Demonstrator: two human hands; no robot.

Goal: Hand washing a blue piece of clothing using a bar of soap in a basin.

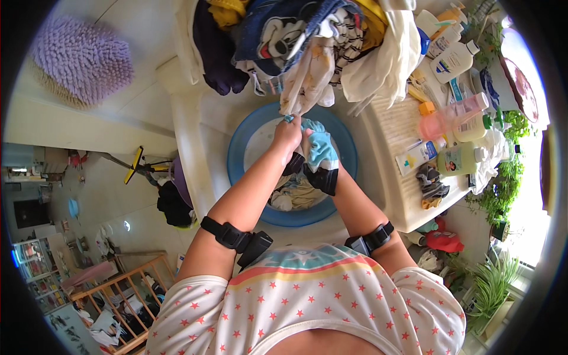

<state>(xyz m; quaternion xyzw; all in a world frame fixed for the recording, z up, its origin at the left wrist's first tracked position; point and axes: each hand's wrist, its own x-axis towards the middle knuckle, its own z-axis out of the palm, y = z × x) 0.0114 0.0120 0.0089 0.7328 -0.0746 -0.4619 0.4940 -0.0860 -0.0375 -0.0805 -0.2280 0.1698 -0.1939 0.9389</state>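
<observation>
Over a blue plastic basin (234, 146) in a pale sink, both of my hands hold a light-blue, white and black cloth garment (320, 148). My left hand (289, 135) grips a light-blue end of it, with a black part hanging below the fist. The cloth covers most of my right hand (307, 138), whose fingertips show at its left edge; the rest of that hand is hidden. Beneath them, cream-coloured wet clothes (295, 195) lie in the basin with whitish water. Just beyond my hands hangs a stained white cloth (308, 80).
A pile of clothes with a denim piece (266, 37) lies at the sink's far side. Bottles, tubes and a pink transparent bottle (455, 117) crowd the ribbed washboard ledge (386, 128) on the right. A purple chenille mop head (84, 57) is at upper left.
</observation>
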